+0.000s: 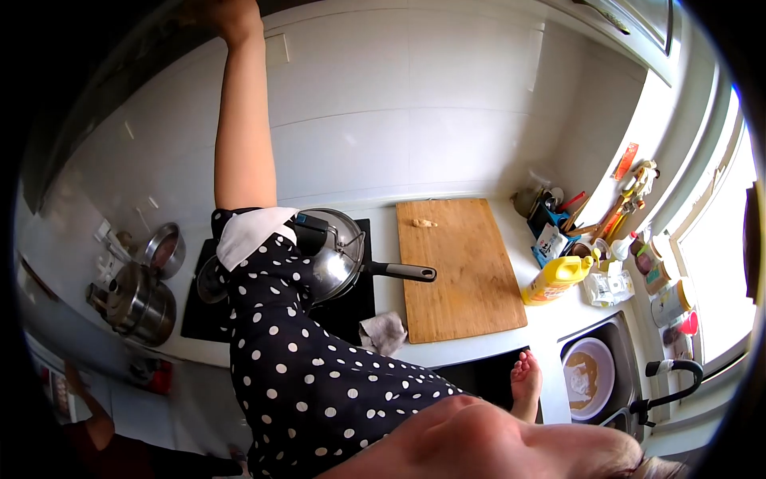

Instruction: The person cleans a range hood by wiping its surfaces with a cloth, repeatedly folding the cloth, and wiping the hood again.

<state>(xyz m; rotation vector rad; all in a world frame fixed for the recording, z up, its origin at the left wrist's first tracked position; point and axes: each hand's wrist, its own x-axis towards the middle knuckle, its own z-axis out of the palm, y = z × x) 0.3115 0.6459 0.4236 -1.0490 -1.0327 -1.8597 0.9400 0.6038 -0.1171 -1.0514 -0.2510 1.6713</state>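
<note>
The dark panel (136,72) sits at upper left; the left grip (229,17) reaches up beside it, contact unclear. That reach seems to be the step in hand, and the next move likely calls for a sure hold. Its fingers fade into shadow at the frame edge, so I cannot tell whether they hold anything. The right grip (525,379), near the sink (630,351), curls loosely, nothing visible inside. The sleeve (267,287) hides part of the stove (351,321).

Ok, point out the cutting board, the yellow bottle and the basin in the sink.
Cutting board (464,281), head view: bare wooden middle.
Yellow bottle (554,281), head view: middle of its body.
Basin (606,381), head view: inner wall.
</note>
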